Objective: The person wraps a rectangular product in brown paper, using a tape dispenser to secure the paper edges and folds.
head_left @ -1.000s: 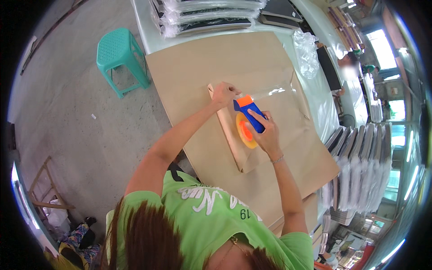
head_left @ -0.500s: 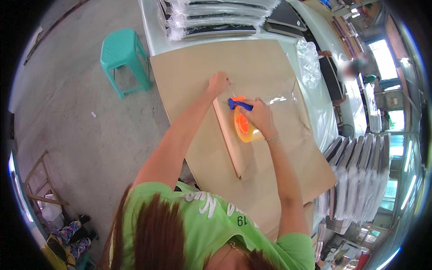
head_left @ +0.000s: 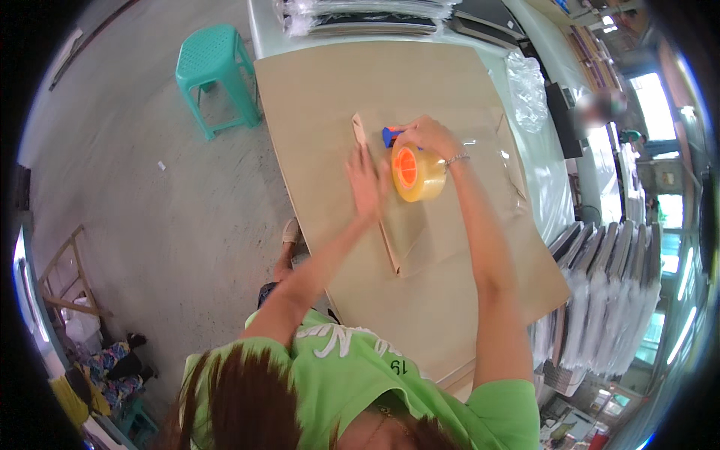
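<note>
My right hand [head_left: 430, 138] is closed around the blue handle of a tape dispenser [head_left: 391, 136]. Its wide roll of clear yellowish tape [head_left: 427, 176], with an orange core, hangs just below the fingers. Slightly blurred, my left hand [head_left: 366, 184] lies with outstretched fingers along a narrow folded strip [head_left: 358, 129] of cardboard, left of the roll. That strip rises from a large brown cardboard sheet [head_left: 315, 82] spread over the table. Shiny clear film [head_left: 487, 154] rests on the sheet right of my right hand; how it is fixed there I cannot tell.
Plastic-wrapped flat panels [head_left: 367, 22] are stacked at the table's far end. Crumpled clear plastic [head_left: 526, 90] lies beyond the sheet's right edge. More wrapped panels [head_left: 600, 300] stand upright at the right. A green stool [head_left: 214, 56] is on the floor at the left.
My left hand has come nearer to me along the folded strip, its fingers now stretched out. My right hand has turned and shifted slightly away with the dispenser, showing the roll's side more fully.
</note>
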`<state>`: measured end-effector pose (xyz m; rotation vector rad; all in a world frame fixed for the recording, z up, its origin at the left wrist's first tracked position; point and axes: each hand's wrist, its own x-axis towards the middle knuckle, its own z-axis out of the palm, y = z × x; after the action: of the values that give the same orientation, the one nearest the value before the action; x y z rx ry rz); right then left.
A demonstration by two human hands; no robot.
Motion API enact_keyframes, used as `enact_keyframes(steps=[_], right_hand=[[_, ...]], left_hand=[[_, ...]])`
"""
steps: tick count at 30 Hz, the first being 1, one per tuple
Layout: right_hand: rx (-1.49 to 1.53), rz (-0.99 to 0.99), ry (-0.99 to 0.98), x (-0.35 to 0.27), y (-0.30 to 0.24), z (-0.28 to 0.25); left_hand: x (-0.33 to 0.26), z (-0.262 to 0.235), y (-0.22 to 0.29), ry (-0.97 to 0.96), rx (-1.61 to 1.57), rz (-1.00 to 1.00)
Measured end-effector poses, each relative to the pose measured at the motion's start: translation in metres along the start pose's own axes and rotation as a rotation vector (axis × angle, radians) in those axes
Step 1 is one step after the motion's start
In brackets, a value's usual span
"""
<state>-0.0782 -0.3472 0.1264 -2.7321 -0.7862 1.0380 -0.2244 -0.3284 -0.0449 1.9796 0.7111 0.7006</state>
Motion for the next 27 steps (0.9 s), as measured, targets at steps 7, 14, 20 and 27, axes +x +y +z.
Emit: enact_keyframes(steps=[7,14,20,27], right_hand=[[-0.002,-0.258,-0.033,0.031,0.050,0.005],[0.152,-0.051,-0.162,-0.139,0.060,0.063],[0.118,0.124,-0.039,-0.210,0.074,0.097],[0.085,0.080,0.092,-0.246,0.099,0.131]], left_hand=[[-0.063,0.003,0.043,-0.085,-0.044,-0.086],[-0.060,0.000,0.031,0.009,-0.019,-0.091],[-0.087,0.006,0.043,0.008,-0.130,-0.056],[-0.134,0.000,0.054,0.008,-0.125,-0.006]])
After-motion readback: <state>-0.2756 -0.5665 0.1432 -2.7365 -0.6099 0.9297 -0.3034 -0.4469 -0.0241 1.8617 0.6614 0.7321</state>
